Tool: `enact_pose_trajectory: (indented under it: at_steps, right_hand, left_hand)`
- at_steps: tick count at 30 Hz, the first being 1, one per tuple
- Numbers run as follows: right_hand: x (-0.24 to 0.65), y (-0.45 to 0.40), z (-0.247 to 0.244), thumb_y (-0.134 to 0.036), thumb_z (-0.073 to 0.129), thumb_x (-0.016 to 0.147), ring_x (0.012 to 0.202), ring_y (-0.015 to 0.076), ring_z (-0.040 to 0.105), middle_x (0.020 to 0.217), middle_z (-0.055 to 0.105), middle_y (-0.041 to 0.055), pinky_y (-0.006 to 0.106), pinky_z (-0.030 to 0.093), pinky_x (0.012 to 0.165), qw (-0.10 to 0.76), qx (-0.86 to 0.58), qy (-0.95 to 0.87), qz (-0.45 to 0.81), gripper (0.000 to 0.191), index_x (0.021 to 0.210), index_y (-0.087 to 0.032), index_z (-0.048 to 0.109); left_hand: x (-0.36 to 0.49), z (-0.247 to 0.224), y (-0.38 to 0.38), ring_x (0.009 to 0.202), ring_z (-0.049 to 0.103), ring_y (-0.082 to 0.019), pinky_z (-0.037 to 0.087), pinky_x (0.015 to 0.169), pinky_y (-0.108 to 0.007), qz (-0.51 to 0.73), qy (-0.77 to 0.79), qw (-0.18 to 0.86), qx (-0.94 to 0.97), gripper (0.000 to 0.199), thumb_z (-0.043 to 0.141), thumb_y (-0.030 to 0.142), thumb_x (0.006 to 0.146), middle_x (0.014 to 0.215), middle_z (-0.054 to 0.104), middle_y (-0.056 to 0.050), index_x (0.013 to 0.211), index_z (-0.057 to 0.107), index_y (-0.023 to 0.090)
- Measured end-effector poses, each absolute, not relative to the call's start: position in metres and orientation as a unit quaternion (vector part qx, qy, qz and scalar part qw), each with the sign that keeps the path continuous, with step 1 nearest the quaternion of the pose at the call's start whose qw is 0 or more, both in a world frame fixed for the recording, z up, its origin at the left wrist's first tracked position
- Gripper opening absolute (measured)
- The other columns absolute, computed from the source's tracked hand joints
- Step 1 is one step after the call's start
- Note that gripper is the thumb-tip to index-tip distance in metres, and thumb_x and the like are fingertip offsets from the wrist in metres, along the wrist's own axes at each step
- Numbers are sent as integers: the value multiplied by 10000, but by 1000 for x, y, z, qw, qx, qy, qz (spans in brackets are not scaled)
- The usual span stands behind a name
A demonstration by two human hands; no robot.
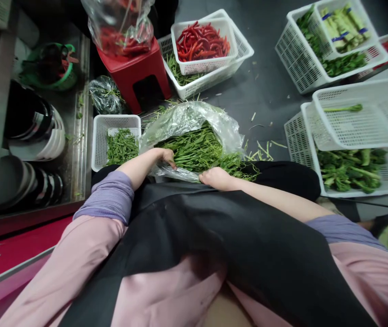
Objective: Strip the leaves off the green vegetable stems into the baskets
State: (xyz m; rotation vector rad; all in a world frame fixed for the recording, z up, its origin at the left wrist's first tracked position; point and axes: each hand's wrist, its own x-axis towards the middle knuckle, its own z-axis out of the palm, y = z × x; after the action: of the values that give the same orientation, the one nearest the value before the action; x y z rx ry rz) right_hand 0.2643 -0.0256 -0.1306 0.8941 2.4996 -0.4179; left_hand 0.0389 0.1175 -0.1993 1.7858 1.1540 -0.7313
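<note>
A clear plastic bag (194, 113) lies open in front of my lap, full of long thin-stemmed leafy greens (197, 150). My left hand (167, 156) is closed at the bag's near left edge, beside the stems; its fingertips are partly hidden. On the near side, my right hand (216, 177) is closed in a fist that pinches the plastic rim, with loose greens spilling out beside it. Left of the bag stands a white basket (99, 141) holding picked green leaves (122, 147).
A red stool (129, 75) carries a bag of red chilies (122, 41). Behind are stacked white baskets with red chilies (202, 42). More baskets (302, 136) of green vegetables stand on the right. Stem scraps (262, 152) litter the floor. A metal shelf with bowls (44, 141) runs along the left.
</note>
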Motion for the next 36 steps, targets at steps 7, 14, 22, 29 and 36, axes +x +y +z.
enact_pose_trajectory:
  at_steps: [7, 14, 22, 29, 36]
  right_hand:
    - [261, -27, -135, -59, 367, 886, 852, 265, 699, 903, 707, 168, 300, 448, 610, 221, 333, 907, -132, 290, 970, -76, 644]
    - [257, -30, -134, -38, 332, 881, 835, 262, 695, 882, 704, 185, 303, 442, 608, 219, 329, 911, -122, 321, 958, -67, 642]
    - [258, -30, -132, -44, 360, 874, 843, 246, 692, 884, 713, 164, 301, 432, 618, 220, 327, 909, -134, 300, 945, -85, 648]
    - [259, -27, -132, -55, 381, 881, 841, 244, 697, 895, 718, 168, 286, 422, 609, 208, 340, 908, -131, 289, 943, -81, 662]
    - [258, -29, -127, -53, 378, 884, 848, 257, 702, 905, 717, 173, 289, 430, 605, 204, 337, 910, -125, 292, 953, -71, 661]
  left_hand:
    - [23, -177, 121, 710, 598, -160, 479, 688, -222, -87, 471, 442, 759, 420, 764, 381, 500, 724, 679, 2, 838, 735, 133]
    - [28, -173, 121, 729, 625, -190, 474, 673, -247, 8, 594, 325, 736, 397, 663, 383, 618, 756, 688, -39, 900, 724, 110]
    - [40, -151, 111, 917, 654, -248, 469, 776, -282, 4, 621, 170, 765, 344, 628, 427, 709, 949, 728, -78, 954, 691, 195]
    - [26, -175, 109, 1027, 638, -267, 470, 821, -285, -130, 553, 227, 791, 548, 709, 468, 657, 1103, 698, -81, 1125, 609, 201]
    - [36, -188, 80, 1083, 600, -308, 404, 933, -390, -187, 486, 121, 845, 515, 627, 289, 733, 1143, 640, -172, 1205, 515, 116]
